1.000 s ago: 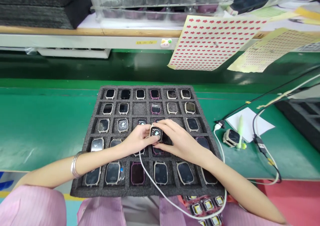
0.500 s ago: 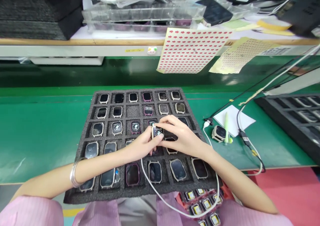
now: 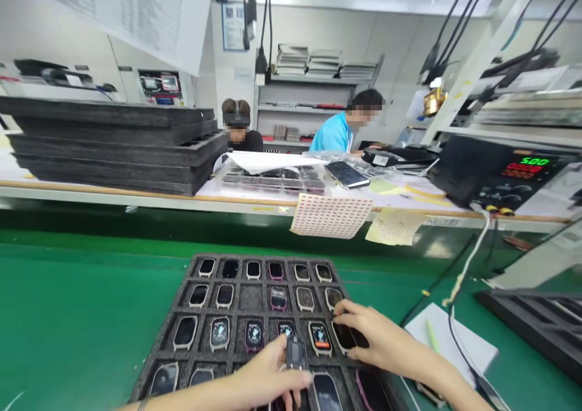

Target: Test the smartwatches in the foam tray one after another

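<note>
My left hand (image 3: 273, 371) is closed around a small dark block-shaped device (image 3: 296, 355), held above the grey foam tray (image 3: 166, 320); I cannot make out its exact kind. My right hand (image 3: 368, 332) reaches over the tray's right side, with fingers and thumb around a smartwatch body (image 3: 343, 337) that sits in its compartment. Just left of that one lies a smartwatch with a lit screen and an orange bar (image 3: 321, 338). More strapless smartwatches fill the tray, several of them lit, and one back compartment (image 3: 251, 297) holds none.
A stack of black foam trays (image 3: 104, 150) and a phone (image 3: 348, 174) rest on the shelf. Right of them stands a power supply (image 3: 504, 171) with lit digits. A cable (image 3: 468, 259) hangs beside white paper (image 3: 454, 338). Two people sit beyond the shelf.
The view has tilted up. The hands have parted: my right hand has moved right to another watch. A lit watch with an orange bar now lies in the tray, and the left hand holds the dark device.
</note>
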`<state>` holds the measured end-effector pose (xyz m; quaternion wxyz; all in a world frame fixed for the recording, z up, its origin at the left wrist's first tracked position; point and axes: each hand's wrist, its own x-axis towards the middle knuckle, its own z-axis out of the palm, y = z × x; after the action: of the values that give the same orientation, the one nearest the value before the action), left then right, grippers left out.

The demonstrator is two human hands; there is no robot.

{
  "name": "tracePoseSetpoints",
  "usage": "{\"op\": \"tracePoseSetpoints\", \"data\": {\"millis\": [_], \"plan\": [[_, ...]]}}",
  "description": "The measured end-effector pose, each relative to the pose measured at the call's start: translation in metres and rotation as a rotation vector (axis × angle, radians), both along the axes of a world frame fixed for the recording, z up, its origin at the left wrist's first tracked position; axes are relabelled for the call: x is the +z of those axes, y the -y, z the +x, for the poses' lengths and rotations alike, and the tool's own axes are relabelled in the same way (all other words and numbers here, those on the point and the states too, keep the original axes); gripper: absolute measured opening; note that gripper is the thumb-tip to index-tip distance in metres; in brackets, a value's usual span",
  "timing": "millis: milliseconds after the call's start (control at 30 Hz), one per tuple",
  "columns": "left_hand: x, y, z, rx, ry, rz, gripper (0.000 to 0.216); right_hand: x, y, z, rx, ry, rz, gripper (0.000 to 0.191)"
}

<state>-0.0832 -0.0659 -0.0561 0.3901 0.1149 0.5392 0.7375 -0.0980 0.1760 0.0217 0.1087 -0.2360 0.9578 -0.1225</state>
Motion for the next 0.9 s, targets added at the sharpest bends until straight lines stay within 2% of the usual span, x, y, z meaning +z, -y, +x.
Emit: {"op": "tracePoseSetpoints", "data": {"millis": [133, 267, 400, 467, 533, 633, 767, 900], "plan": [[0.000, -0.002, -0.001, 0.004, 0.037, 0.080, 0.072, -0.004, -0.001, -0.002, -0.060, 0.020, 0.044, 0.042], [0.011, 0.004, 0.005, 0.029, 0.087, 0.104, 0.062, -0.016, -0.004, -0.007, -0.070, 0.003, -0.041, 0.042], [0.022, 0.014, 0.006, 0.029, 0.108, 0.097, 0.055, -0.011, -0.004, -0.011, -0.088, -0.054, -0.111, 0.033], [0.022, 0.018, 0.005, 0.017, 0.095, 0.105, 0.051, -0.004, 0.003, -0.007, -0.088, -0.063, -0.225, 0.029], [0.020, 0.022, 0.004, -0.006, 0.082, 0.113, 0.049, 0.002, 0.018, 0.002, -0.117, -0.012, -0.334, 0.033], [0.017, 0.025, 0.004, -0.043, 0.078, 0.132, 0.053, 0.002, 0.050, 0.019, -0.047, 0.026, -0.426, 0.039], [0.015, 0.029, 0.003, -0.034, 0.097, 0.147, 0.057, -0.008, 0.082, 0.034, 0.087, -0.086, -0.353, 0.040], [0.014, 0.029, 0.003, -0.005, 0.120, 0.132, 0.060, -0.013, 0.087, 0.033, 0.162, -0.208, -0.222, 0.038]]}}
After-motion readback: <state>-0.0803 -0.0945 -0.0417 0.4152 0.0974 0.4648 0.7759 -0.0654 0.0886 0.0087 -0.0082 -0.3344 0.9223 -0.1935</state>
